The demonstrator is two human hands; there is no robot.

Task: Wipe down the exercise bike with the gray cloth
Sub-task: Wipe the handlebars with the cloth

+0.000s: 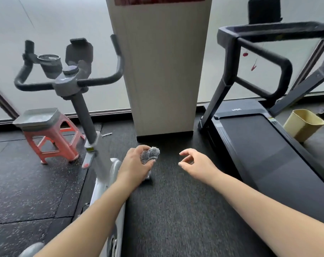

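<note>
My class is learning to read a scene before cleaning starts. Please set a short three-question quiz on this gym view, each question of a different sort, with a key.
1. True or false: the gray cloth is bunched in the left hand.
2. Multiple choice: what stands on the floor right of the treadmill? A) a red stool B) a yellow bin C) a water bottle
3. Fill in: the right hand holds ____.

Key
1. True.
2. B, the yellow bin. The red stool stands left of the exercise bike.
3. Nothing; its fingers are loosely curled and empty.
</note>
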